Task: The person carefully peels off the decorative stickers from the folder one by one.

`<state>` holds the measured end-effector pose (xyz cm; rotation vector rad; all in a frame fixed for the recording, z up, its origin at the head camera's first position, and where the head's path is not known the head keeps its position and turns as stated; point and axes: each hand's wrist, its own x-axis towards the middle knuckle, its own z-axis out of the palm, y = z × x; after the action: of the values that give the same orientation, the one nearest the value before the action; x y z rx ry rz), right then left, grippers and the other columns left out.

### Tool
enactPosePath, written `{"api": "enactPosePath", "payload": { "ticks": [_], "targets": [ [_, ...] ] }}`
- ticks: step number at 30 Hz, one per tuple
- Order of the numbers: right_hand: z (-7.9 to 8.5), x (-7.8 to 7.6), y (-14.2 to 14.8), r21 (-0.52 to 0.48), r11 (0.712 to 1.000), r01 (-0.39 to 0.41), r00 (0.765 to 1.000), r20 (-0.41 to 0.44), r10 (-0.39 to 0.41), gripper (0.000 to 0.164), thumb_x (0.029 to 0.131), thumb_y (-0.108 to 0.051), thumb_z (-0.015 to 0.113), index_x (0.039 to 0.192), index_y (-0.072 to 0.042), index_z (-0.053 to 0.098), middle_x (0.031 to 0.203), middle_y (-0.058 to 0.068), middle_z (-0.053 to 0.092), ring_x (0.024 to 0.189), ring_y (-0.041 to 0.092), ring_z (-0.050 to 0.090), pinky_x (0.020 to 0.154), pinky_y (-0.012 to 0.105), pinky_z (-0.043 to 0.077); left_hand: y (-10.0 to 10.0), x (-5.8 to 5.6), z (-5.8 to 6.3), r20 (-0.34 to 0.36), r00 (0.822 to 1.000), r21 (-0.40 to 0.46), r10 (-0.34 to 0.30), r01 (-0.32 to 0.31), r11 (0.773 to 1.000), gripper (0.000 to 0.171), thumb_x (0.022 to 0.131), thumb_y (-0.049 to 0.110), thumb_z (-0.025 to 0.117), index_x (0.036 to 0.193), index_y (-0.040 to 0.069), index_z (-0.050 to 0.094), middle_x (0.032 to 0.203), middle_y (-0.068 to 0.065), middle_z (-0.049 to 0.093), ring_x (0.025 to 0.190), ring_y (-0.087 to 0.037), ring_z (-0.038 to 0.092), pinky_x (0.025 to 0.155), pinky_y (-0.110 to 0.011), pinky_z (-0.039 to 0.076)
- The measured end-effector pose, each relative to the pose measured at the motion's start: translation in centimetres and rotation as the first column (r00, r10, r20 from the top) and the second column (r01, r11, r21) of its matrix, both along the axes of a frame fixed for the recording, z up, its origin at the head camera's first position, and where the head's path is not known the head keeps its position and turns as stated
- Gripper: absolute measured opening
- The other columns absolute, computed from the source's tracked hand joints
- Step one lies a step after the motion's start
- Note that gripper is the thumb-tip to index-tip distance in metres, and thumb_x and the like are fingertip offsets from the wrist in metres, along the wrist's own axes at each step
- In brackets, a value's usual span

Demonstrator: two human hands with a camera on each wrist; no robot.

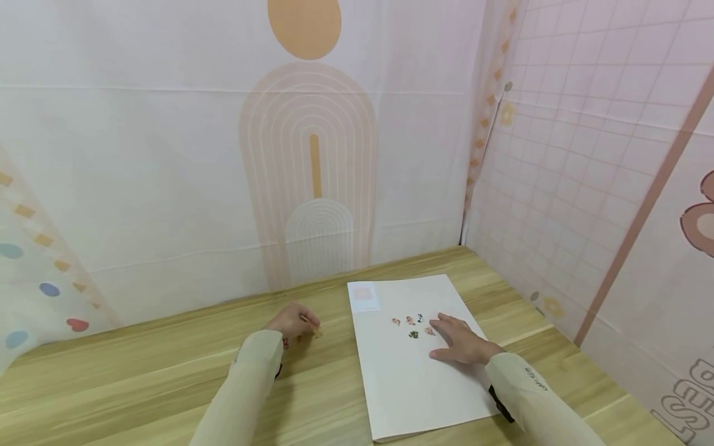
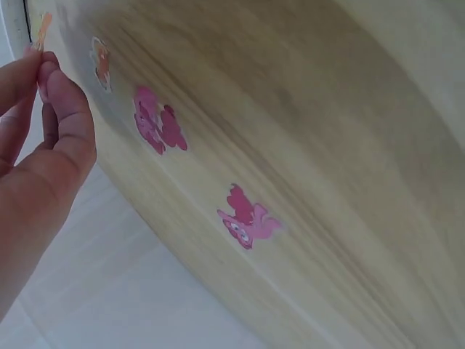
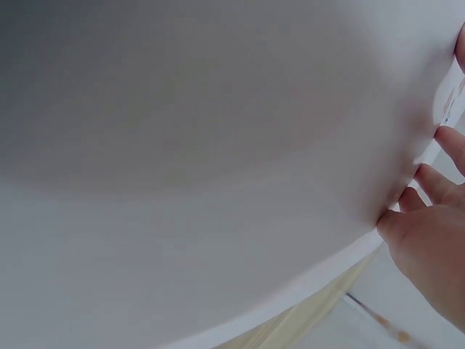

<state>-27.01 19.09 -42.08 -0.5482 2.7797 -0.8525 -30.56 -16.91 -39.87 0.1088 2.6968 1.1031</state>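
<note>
My left hand (image 1: 291,320) is over the wooden table, left of the white sheet (image 1: 413,390). Between its thumb and fingertips it pinches a small orange and yellow sticker (image 2: 43,30). On the wood beside that hand lie an orange sticker (image 2: 101,64), a pink character sticker (image 2: 158,122) and another pink one (image 2: 247,219). My right hand (image 1: 460,342) rests on the sheet with fingers spread, its fingertips touching the paper. Close to those fingertips, several small stickers sit in a cluster on the sheet, among them a green one (image 1: 413,334).
The wooden table (image 1: 139,384) runs back to a patterned cloth wall (image 1: 167,155), with a second cloth wall (image 1: 558,186) on the right. A pale label with a pink square (image 1: 364,296) marks the sheet's far left corner.
</note>
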Motion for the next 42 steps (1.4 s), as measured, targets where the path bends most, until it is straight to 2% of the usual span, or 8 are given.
{"api": "enactPosePath", "payload": {
  "ticks": [3, 8, 18, 23, 28, 31, 37, 42],
  "targets": [
    [0.0, 0.1, 0.0, -0.003, 1.000, 0.000, 1.000, 0.000, 0.000, 0.068, 0.078, -0.029, 0.067, 0.131, 0.002, 0.037, 0.139, 0.026, 0.021, 0.126, 0.043, 0.015, 0.098, 0.056, 0.013, 0.1, 0.2, -0.1, -0.009, 1.000, -0.026, -0.006, 0.006, 1.000, 0.008, 0.080, 0.002, 0.059, 0.086, 0.005, 0.064, 0.083, -0.005, 0.061, 0.045, -0.010, 0.038, 0.036, -0.021, 0.031],
    [-0.1, 0.1, -0.1, -0.003, 1.000, -0.007, 1.000, -0.001, 0.007, 0.067, 0.078, -0.029, 0.067, 0.131, 0.001, 0.038, 0.139, 0.025, 0.021, 0.126, 0.042, 0.015, 0.099, 0.056, 0.013, 0.4, 0.6, -0.1, -0.055, 0.998, -0.075, -0.030, 0.026, 0.997, 0.003, 0.078, -0.001, 0.061, 0.078, 0.002, 0.062, 0.069, -0.002, 0.055, 0.053, -0.012, 0.045, 0.042, -0.022, 0.036],
    [-0.1, 0.1, -0.2, 0.006, 1.000, 0.002, 1.000, 0.002, -0.002, 0.068, 0.078, -0.030, 0.067, 0.131, 0.000, 0.038, 0.140, 0.024, 0.021, 0.127, 0.042, 0.015, 0.099, 0.056, 0.013, 0.6, 0.7, -0.3, -0.140, 0.986, -0.158, -0.095, 0.073, 0.985, 0.009, 0.077, -0.006, 0.061, 0.073, 0.001, 0.059, 0.069, -0.003, 0.055, 0.059, -0.013, 0.047, 0.057, -0.026, 0.043],
    [0.1, 0.0, -0.2, 0.000, 1.000, 0.005, 1.000, 0.008, -0.005, 0.069, 0.077, -0.031, 0.067, 0.132, -0.001, 0.037, 0.140, 0.023, 0.021, 0.127, 0.042, 0.014, 0.099, 0.056, 0.013, 0.7, 0.5, -0.7, -0.184, 0.978, -0.160, -0.097, 0.068, 0.985, 0.012, 0.074, -0.006, 0.064, 0.069, 0.002, 0.058, 0.065, -0.002, 0.055, 0.059, -0.013, 0.048, 0.054, -0.024, 0.043],
    [-0.1, 0.0, 0.1, -0.036, 0.999, -0.039, 0.999, -0.015, 0.038, 0.074, 0.077, -0.043, 0.064, 0.131, 0.000, 0.037, 0.139, 0.026, 0.021, 0.126, 0.043, 0.014, 0.097, 0.058, 0.011, 0.9, 0.6, -0.5, -0.233, 0.968, -0.173, -0.095, 0.055, 0.983, 0.014, 0.072, -0.009, 0.064, 0.069, 0.001, 0.055, 0.063, -0.003, 0.053, 0.057, -0.013, 0.049, 0.052, -0.023, 0.042],
    [-0.3, -0.1, 0.3, -0.047, 0.998, -0.044, 0.999, -0.025, 0.043, 0.077, 0.076, -0.047, 0.063, 0.130, 0.001, 0.037, 0.138, 0.026, 0.021, 0.126, 0.044, 0.014, 0.097, 0.059, 0.011, 1.0, 0.6, -0.5, -0.267, 0.958, -0.216, -0.109, 0.051, 0.975, 0.015, 0.072, -0.008, 0.065, 0.067, 0.001, 0.054, 0.062, -0.002, 0.052, 0.057, -0.013, 0.048, 0.052, -0.023, 0.041],
    [-0.3, -0.2, 0.2, -0.016, 1.000, -0.008, 1.000, -0.006, 0.008, 0.071, 0.077, -0.036, 0.067, 0.131, 0.001, 0.037, 0.139, 0.025, 0.021, 0.127, 0.043, 0.014, 0.098, 0.057, 0.011, 1.2, 0.7, -0.6, -0.269, 0.954, -0.290, -0.134, 0.052, 0.956, 0.019, 0.075, -0.005, 0.062, 0.059, 0.004, 0.056, 0.060, 0.001, 0.053, 0.055, -0.011, 0.044, 0.053, -0.023, 0.039],
    [-0.2, -0.1, 0.1, 0.011, 1.000, 0.003, 1.000, 0.002, -0.003, 0.070, 0.077, -0.032, 0.067, 0.132, -0.001, 0.037, 0.140, 0.024, 0.021, 0.127, 0.042, 0.015, 0.098, 0.056, 0.014, 1.4, 0.9, -0.5, -0.275, 0.949, -0.344, -0.152, 0.050, 0.938, 0.018, 0.075, -0.001, 0.063, 0.060, 0.005, 0.056, 0.060, 0.000, 0.049, 0.056, -0.012, 0.043, 0.055, -0.025, 0.038]
  ]
}}
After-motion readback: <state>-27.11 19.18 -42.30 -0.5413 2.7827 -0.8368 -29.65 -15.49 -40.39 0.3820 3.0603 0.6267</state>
